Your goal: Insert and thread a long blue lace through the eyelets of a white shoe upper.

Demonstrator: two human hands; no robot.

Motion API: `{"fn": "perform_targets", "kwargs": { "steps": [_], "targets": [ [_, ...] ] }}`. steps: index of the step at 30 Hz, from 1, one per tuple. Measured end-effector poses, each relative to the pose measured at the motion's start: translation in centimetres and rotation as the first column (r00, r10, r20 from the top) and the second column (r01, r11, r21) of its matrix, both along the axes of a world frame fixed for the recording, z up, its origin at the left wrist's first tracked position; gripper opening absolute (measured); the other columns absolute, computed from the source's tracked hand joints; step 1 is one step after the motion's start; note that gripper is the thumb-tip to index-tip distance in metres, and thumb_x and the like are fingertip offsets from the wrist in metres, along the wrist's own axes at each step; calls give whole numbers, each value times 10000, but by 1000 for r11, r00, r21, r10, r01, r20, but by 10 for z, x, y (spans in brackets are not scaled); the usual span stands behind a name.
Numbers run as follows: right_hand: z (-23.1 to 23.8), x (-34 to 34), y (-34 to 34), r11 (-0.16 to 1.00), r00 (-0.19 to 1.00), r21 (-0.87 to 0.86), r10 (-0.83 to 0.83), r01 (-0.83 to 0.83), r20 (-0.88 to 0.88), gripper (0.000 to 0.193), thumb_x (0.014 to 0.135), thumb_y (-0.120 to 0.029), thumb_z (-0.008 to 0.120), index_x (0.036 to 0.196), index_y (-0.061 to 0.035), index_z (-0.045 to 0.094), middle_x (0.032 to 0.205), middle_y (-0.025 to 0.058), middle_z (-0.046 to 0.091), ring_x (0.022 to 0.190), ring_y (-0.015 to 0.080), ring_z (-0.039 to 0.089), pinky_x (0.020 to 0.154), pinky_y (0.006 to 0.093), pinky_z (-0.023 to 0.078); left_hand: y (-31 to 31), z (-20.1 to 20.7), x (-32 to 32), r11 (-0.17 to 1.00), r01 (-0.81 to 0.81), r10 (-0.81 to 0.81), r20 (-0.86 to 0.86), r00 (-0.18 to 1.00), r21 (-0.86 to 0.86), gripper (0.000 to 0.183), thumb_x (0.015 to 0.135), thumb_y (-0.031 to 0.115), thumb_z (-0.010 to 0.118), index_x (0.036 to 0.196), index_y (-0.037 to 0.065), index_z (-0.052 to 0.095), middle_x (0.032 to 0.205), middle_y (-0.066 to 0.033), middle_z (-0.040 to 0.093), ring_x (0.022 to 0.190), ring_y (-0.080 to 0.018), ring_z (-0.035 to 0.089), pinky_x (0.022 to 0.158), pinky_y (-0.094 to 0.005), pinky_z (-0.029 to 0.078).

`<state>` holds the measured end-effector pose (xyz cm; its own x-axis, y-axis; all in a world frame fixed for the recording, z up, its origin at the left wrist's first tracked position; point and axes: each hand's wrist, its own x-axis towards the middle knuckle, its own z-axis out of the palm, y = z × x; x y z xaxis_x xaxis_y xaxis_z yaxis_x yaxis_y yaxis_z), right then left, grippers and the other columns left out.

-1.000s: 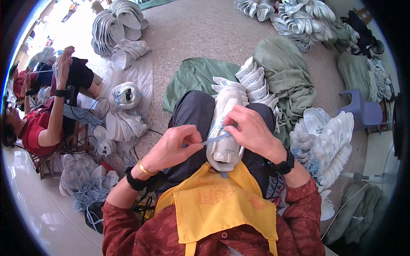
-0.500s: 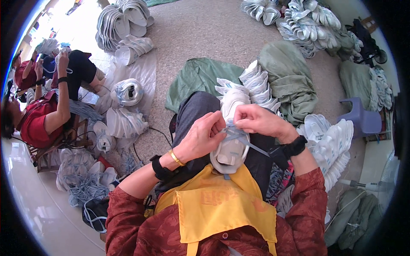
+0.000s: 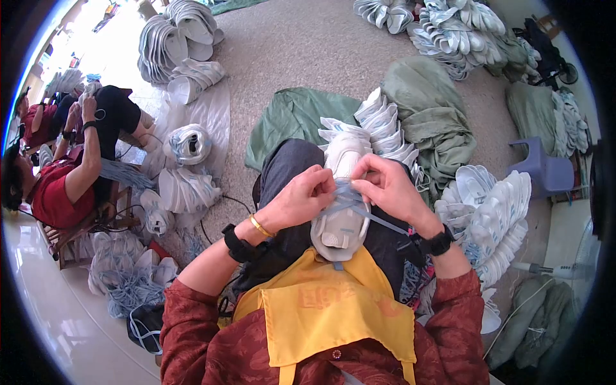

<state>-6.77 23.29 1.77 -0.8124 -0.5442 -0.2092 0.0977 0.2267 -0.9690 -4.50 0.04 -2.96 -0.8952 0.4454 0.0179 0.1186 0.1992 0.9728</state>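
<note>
A white shoe point(image 3: 346, 153) lies on my lap, its toe pointing away from me and its ankle opening close to my yellow apron point(image 3: 340, 321). Blue-grey lace point(image 3: 386, 224) crosses the shoe's tongue, and one length trails off to the right. At the lace rows my right hand point(image 3: 390, 191) is closed in a pinch on the lace. Just left of it, my left hand point(image 3: 300, 197) is closed too, fingertips curled beside the eyelets; what it holds is hidden.
Stacked white shoe parts point(image 3: 491, 218) stand at my right, with others point(image 3: 382, 122) just beyond my knees. Green cloth sacks point(image 3: 427, 109) lie ahead. A purple stool point(image 3: 542, 170) is at far right. Bundled laces point(image 3: 138, 292) lie left, near a seated person in red point(image 3: 61, 192).
Both hands stay at the laces. My right hand has turned slightly with its fingers more extended, and the left has drawn a little to the left. The view has shifted slightly.
</note>
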Motion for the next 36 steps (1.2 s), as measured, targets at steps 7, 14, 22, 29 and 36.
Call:
{"fn": "perform_targets", "kwargs": {
  "steps": [7, 14, 22, 29, 36],
  "targets": [
    [26, 43, 21, 900, 994, 427, -109, 88, 26, 201, 941, -147, 747, 947, 24, 643, 696, 27, 640, 614, 40, 590, 545, 243, 472, -10, 19, -5, 990, 99, -91, 79, 993, -104, 169, 805, 87, 685, 817, 2, 539, 804, -53, 493, 713, -144, 503, 652, -320, 435],
    [18, 63, 30, 936, 986, 321, -114, 147, -119, 173, 928, -121, 745, 888, 22, 657, 657, 1, 599, 598, 25, 529, 537, 240, 433, -4, 0, -1, 998, -51, 46, 154, 987, 28, 148, 893, -23, 665, 919, 27, 527, 800, 29, 523, 715, -33, 504, 632, -222, 445],
    [45, 92, 83, 896, 968, 391, -132, 209, -215, 115, 887, -77, 751, 872, -8, 661, 681, 33, 613, 569, 79, 544, 538, 260, 425, 0, 8, 15, 998, -63, 64, -87, 994, 11, 136, 915, -18, 677, 967, 5, 554, 904, -20, 563, 738, -64, 553, 663, -237, 495],
    [30, 98, 69, 897, 954, 402, -64, 183, -291, 97, 880, -56, 752, 887, -6, 670, 705, 40, 624, 551, 100, 545, 531, 268, 427, -7, 33, 31, 992, -28, 22, -50, 999, -127, 154, 916, 14, 707, 948, 13, 557, 846, -16, 560, 705, -62, 540, 624, -249, 471],
    [22, 100, 67, 876, 927, 322, -294, 360, -234, 91, 872, -21, 752, 933, -8, 684, 753, 60, 665, 567, 126, 583, 537, 279, 445, -9, 34, 32, 998, -35, 38, 67, 997, -47, 177, 901, 17, 722, 910, 16, 546, 752, 3, 533, 662, -64, 492, 584, -261, 429]
  ]
}}
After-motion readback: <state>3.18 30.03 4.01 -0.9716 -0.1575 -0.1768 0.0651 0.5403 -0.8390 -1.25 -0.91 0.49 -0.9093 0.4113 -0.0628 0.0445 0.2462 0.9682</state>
